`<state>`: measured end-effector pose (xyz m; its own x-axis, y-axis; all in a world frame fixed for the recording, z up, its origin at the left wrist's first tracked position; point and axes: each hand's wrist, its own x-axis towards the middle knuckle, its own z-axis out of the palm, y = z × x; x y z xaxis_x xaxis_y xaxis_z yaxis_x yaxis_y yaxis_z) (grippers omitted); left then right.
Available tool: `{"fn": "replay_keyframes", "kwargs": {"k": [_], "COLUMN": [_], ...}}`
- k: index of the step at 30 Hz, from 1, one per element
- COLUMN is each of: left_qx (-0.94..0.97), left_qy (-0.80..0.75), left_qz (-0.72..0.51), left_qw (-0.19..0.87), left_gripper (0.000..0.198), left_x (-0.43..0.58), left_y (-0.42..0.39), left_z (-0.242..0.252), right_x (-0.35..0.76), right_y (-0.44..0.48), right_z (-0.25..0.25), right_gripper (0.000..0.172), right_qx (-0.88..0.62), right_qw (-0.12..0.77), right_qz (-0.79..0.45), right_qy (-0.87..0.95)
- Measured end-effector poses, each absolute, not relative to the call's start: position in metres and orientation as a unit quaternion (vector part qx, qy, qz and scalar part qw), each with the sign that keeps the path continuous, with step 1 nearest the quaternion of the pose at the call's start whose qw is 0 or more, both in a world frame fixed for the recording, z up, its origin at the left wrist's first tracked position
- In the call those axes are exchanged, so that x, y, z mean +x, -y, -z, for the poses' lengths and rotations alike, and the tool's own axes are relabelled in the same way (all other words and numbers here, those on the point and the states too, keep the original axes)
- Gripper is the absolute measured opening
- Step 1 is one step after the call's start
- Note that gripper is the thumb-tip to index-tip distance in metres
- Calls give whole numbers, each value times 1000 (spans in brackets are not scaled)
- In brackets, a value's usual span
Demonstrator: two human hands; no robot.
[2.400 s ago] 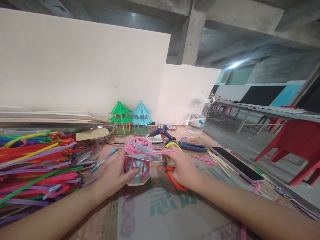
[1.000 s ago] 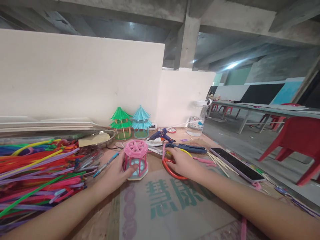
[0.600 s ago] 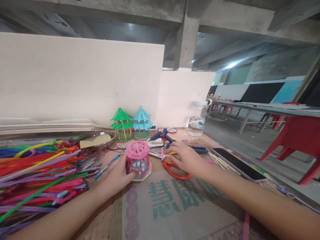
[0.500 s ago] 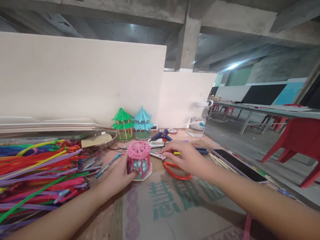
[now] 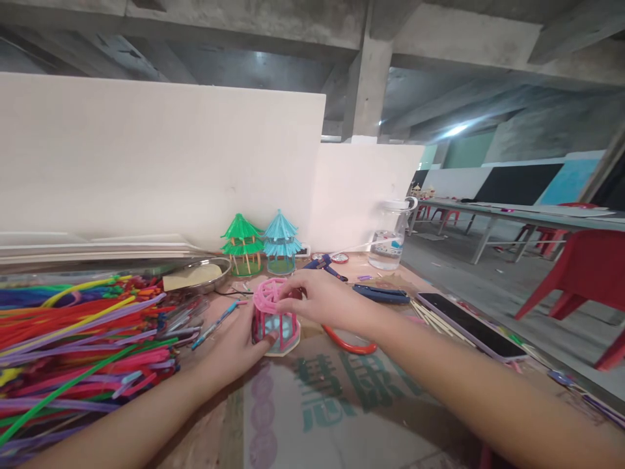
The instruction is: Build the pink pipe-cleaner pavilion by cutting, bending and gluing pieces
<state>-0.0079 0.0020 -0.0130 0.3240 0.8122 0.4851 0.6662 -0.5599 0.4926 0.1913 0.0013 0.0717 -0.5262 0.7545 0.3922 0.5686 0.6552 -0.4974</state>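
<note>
A small pink pavilion model [image 5: 268,296], with a spoked round top, thin posts and a pale blue floor, stands on the cardboard sheet [image 5: 293,430]. My left hand [image 5: 244,342] is closed around its left side, thumb across the front near the base. At the right edge of the pink top are the bent, pinched fingers of my right hand [image 5: 312,296]. Whatever lies between those fingertips is too small to make out. Under my right wrist, the red-orange handle of the scissors [image 5: 351,345] shows, while the blades are hidden.
Green [image 5: 241,244] and blue [image 5: 282,241] pavilion models stand behind. Colourful pipe cleaners [image 5: 88,352] fill the left side, near a metal dish [image 5: 215,280]. A glue gun [image 5: 319,262], a water bottle [image 5: 387,238], a dark blue stapler-like tool [image 5: 381,294] and a phone [image 5: 469,326] lie around.
My right hand has moved left from beside the scissors to the pavilion's pink top. My left hand keeps its hold on the pavilion. The view has shifted slightly.
</note>
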Motion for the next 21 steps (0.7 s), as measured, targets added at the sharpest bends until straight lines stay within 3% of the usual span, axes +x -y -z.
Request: {"fn": "replay_keyframes", "kwargs": {"k": [8, 21], "left_qx": [803, 815], "left_qy": [-468, -466], "left_qz": [-350, -330], "left_qw": [121, 100], "left_gripper": [50, 50], "left_x": [-8, -10], "left_y": [-1, -1], "left_z": [14, 13], "right_x": [189, 192], "right_y": [-8, -12], "right_z": [-65, -61], "right_gripper": [12, 11], "right_qx": [-380, -374], "right_qw": [306, 316], "right_qz": [-343, -358], "right_qy": [803, 795]}}
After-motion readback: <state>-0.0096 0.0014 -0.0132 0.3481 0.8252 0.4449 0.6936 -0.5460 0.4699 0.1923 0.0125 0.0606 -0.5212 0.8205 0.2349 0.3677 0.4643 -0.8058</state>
